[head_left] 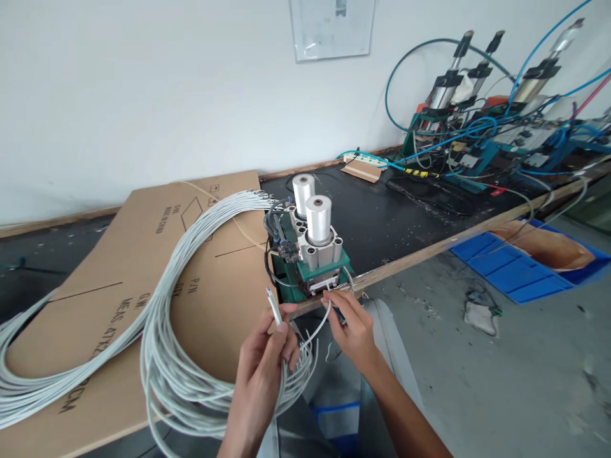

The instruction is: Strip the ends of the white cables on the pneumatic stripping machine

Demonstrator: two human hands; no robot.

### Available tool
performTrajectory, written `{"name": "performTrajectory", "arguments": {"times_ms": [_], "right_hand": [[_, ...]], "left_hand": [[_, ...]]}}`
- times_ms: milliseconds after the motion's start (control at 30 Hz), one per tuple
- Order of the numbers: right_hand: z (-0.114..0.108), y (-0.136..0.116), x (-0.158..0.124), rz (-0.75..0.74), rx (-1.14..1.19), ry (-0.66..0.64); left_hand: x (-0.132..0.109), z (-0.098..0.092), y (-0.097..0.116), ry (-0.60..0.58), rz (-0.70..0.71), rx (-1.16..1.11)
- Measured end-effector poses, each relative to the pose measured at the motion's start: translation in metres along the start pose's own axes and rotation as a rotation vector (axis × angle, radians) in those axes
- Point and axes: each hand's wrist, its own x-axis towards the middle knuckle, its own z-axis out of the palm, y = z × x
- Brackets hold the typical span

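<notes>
the left hand (270,346), curled upright, pinches white cable ends (273,306) poking up past its thumb; the right hand (352,326) (slanting in leftward) pinches one white strand (316,333) between bent fingers and thumb, the press (319,253) just beyond. the cable coil (162,343) spreads left of the left hand.

Head camera faces forward and down, seemingly near the hands (270,346)

The left hand (267,346) is curled, and the right hand (352,324) (slightly higher) makes a pinch; the 2 forearms (403,407) are bare.
</notes>
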Motion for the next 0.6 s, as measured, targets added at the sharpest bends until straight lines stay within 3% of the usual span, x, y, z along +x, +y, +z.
{"name": "performTrajectory", "arguments": {"times_ms": [333,467,600], "right_hand": [[-0.008,-0.009,-0.008,-0.002,0.012,0.000],[-0.023,-0.022,-0.037,-0.016,-0.053,-0.052],[-0.037,-0.033,-0.085,0.029,-0.085,-0.158]], "left_hand": [[-0.015,-0.002,-0.008,-0.082,0.059,0.324],[-0.030,-0.008,-0.014,-0.050,0.065,0.393],[-0.043,-0.015,-0.025,-0.049,0.035,0.411]]}}
